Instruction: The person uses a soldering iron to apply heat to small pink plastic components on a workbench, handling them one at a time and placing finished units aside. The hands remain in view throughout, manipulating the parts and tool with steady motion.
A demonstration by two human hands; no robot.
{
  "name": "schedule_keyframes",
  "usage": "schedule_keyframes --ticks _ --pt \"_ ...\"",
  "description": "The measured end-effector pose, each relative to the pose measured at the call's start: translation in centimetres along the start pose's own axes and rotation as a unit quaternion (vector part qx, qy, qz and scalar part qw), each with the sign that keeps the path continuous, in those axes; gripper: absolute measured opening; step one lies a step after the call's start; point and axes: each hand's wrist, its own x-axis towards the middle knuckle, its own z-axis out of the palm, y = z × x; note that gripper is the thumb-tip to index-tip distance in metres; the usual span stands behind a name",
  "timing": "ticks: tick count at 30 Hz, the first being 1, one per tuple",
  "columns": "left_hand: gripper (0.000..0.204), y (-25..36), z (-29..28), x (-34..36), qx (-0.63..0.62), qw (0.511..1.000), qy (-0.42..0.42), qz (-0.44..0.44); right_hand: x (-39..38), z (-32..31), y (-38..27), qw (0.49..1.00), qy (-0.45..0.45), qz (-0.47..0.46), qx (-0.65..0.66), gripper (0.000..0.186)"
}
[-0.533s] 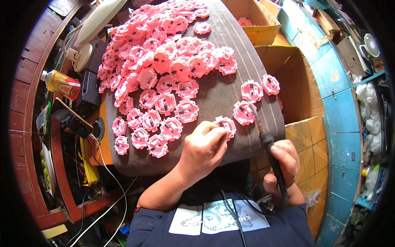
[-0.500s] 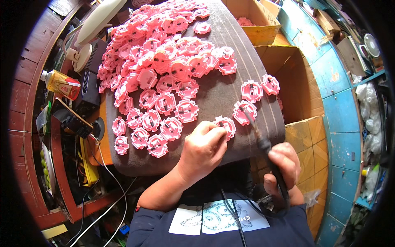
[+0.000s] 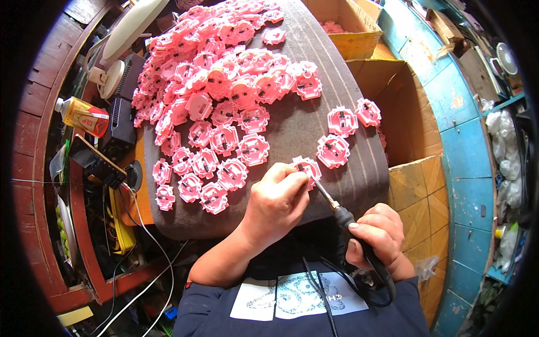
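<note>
Fingers of the left hand [image 3: 276, 196] were pressed together at the near left edge of a pink part [image 3: 309, 167]; whether they pinched the part itself or some small thing on it, I could not tell. Nearer the body and to the right of that part, the right hand [image 3: 382, 230] was wrapped around a black-handled iron [image 3: 343, 218], seemingly a soldering iron, its thin metal shaft slanting up to the part's right side, the tip on it or right at it. By the look of it, the step in hand was working the tip on this one part while the left hand steadied it; the next move seemed to call for a precise touch, with the left fingers motionless and clear of the heat. The part lay on a dark-covered surface [image 3: 300, 126], near the edge closest to the person. To its right and farther off sat three similar parts [image 3: 342, 121] with small dark pieces in them. Left of it were scattered more of the kind [image 3: 203, 162], and beyond it to the left rose a large heap [image 3: 208, 67]. Right of it, past the surface's edge, stood an open cardboard box [image 3: 415, 112]; far to its left was a yellow bottle [image 3: 85, 116], far to its right blue panelling [image 3: 471, 196].
</note>
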Motion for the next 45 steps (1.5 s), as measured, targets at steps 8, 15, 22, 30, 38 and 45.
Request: schedule_keyframes --ticks 8,15,22,30,38,45 --pt "0.015 -0.10 0.20 0.24 -0.003 1.000 0.014 0.022 0.03 0.20 0.20 1.000 0.002 -0.006 0.003 0.024" --pt "0.013 -0.06 0.16 0.19 0.001 1.000 0.011 0.019 0.03 0.23 0.00 1.000 0.005 -0.004 -0.005 0.023" --pt "0.015 -0.19 0.26 0.06 0.005 1.000 0.013 0.022 0.07 0.30 0.02 1.000 0.005 -0.003 -0.004 0.023" --pt "0.015 -0.21 0.18 0.10 0.007 1.000 0.013 0.025 0.21 0.22 -0.09 1.000 -0.001 0.001 -0.007 0.023" --pt "0.015 -0.20 0.29 0.06 0.007 1.000 0.016 0.023 -0.21 -0.47 0.00 1.000 0.020 0.020 0.000 0.028" --pt "0.020 -0.06 0.08 -0.12 0.005 1.000 0.002 -0.002 -0.10 0.10 0.30 0.998 0.050 0.036 -0.011 0.036"
